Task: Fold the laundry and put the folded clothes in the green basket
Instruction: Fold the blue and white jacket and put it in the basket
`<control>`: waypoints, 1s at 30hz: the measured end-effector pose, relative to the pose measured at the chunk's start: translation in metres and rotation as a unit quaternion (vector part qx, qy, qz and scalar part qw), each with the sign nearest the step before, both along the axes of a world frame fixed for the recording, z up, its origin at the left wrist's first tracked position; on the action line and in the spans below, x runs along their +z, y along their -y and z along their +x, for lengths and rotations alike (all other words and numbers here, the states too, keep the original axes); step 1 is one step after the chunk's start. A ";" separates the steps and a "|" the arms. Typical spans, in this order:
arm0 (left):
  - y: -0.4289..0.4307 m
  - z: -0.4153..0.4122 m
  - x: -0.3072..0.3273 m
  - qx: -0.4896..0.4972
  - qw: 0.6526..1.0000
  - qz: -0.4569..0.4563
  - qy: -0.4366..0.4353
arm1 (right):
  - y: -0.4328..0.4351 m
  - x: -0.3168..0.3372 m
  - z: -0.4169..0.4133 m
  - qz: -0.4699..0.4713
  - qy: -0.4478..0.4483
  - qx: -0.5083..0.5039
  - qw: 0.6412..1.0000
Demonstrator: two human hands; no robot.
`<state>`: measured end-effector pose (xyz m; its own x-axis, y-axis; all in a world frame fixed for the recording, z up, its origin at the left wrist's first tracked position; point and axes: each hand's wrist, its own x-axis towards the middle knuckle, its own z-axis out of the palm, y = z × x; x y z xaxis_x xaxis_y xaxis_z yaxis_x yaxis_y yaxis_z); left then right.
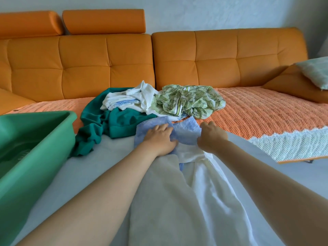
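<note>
Your left hand lies flat with fingers straight, pressing the pale blue-and-white fabric garment. Your right hand is curled, pinching its edge. The green plastic basket sits well left of your left hand. The crumpled laundry pile lies just beyond both.

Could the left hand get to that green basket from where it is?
Probably yes: the green basket sits open just left of the left hand, with only a low teal garment and white sheet between.
</note>
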<state>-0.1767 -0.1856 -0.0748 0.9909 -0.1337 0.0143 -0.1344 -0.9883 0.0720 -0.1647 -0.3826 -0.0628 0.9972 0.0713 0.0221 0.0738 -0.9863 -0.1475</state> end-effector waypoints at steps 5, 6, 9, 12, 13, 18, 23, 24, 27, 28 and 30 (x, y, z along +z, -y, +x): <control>0.006 0.001 -0.024 0.045 0.993 0.030 -0.101 | 0.009 -0.004 -0.004 -0.038 -0.063 -0.042 0.996; 0.006 0.000 -0.024 0.046 0.994 0.029 -0.098 | 0.009 -0.004 -0.004 -0.028 -0.064 -0.038 0.997; 0.007 -0.003 -0.021 0.047 0.997 -0.012 -0.068 | 0.006 0.001 -0.004 0.086 -0.087 -0.032 0.992; 0.006 -0.011 -0.015 0.071 0.992 -0.076 0.072 | 0.000 0.017 -0.005 0.219 -0.053 -0.008 0.974; 0.004 -0.012 -0.014 0.072 0.990 -0.088 0.080 | -0.004 0.024 -0.006 0.249 -0.036 0.006 0.968; -0.010 -0.017 0.003 0.124 0.898 -0.419 -0.054 | -0.039 0.049 -0.018 0.315 -0.044 0.073 0.945; -0.028 -0.028 0.030 0.193 0.801 -0.566 0.037 | -0.077 0.046 -0.034 0.376 -0.177 0.114 0.902; -0.032 -0.029 0.031 0.198 0.817 -0.540 0.039 | -0.081 0.043 -0.037 0.385 -0.210 0.133 0.889; -0.045 -0.027 0.022 0.221 0.860 -0.458 0.046 | -0.087 0.035 -0.039 0.338 -0.194 0.183 0.902; -0.049 -0.027 0.020 0.225 0.866 -0.444 0.058 | -0.087 0.034 -0.038 0.337 -0.160 0.171 0.912; -0.056 -0.025 0.013 0.213 0.870 -0.436 0.087 | -0.084 0.030 -0.031 0.341 -0.082 0.137 0.926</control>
<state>-0.2017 -0.1293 -0.0619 0.9207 0.3815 0.0822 0.1457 -0.5313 0.8346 -0.1955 -0.2986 -0.0331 0.9372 0.3487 0.0044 0.2294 -0.6069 -0.7609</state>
